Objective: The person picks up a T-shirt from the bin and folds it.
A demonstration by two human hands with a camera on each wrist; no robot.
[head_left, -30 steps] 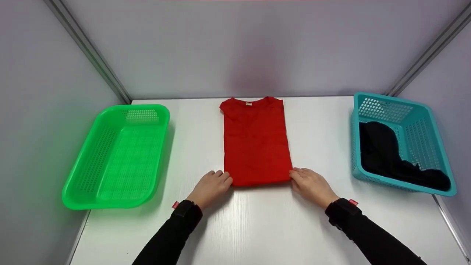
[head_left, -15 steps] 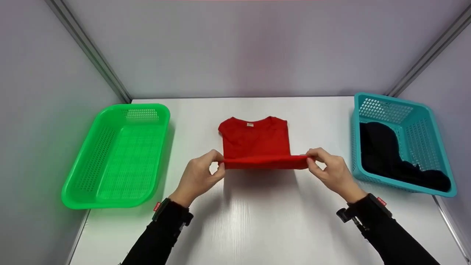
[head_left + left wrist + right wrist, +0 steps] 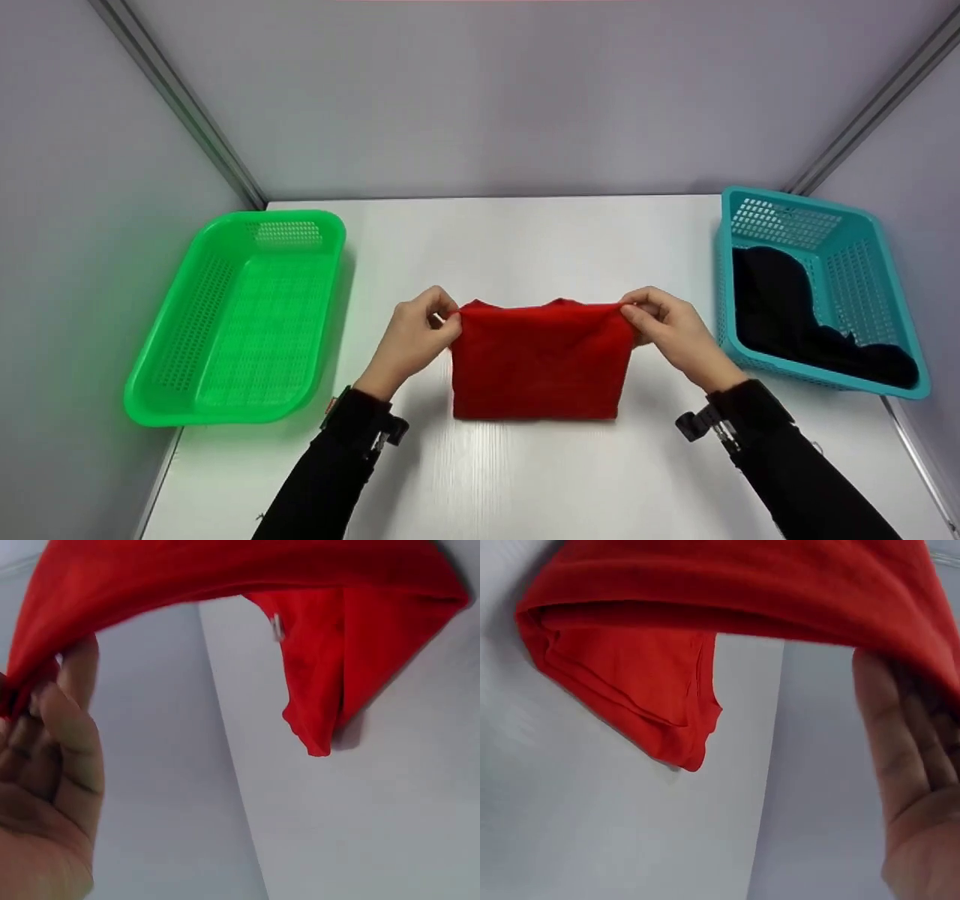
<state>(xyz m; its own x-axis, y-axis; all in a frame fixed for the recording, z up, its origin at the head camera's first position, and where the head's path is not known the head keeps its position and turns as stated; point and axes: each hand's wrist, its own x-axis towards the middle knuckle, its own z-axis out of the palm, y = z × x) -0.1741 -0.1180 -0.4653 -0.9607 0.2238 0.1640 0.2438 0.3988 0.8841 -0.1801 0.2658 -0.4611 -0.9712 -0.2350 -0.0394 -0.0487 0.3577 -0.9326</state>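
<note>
A red T-shirt (image 3: 540, 364) is folded over on itself at the middle of the white table. My left hand (image 3: 420, 330) pinches the left corner of its lifted hem between thumb and fingers. At the opposite corner, my right hand (image 3: 671, 330) pinches the hem the same way. The hem is stretched between both hands, raised above the lower layer. In the left wrist view, the shirt's neck part (image 3: 311, 682) with a small label lies on the table under the raised flap. The right wrist view shows the shoulder end (image 3: 679, 727) flat beneath the fold.
A green plastic basket (image 3: 330, 300) stands on the left. On the right is a blue basket (image 3: 862, 225) holding a black garment (image 3: 780, 307). White table surface (image 3: 525, 487) extends in front of the shirt, and a pale panel wall (image 3: 525, 97) rises behind.
Both hands have lifted the shirt's near hem and carried it forward over the rest, folding the shirt. The shirt has also shifted toward the person. The baskets stay put.
</note>
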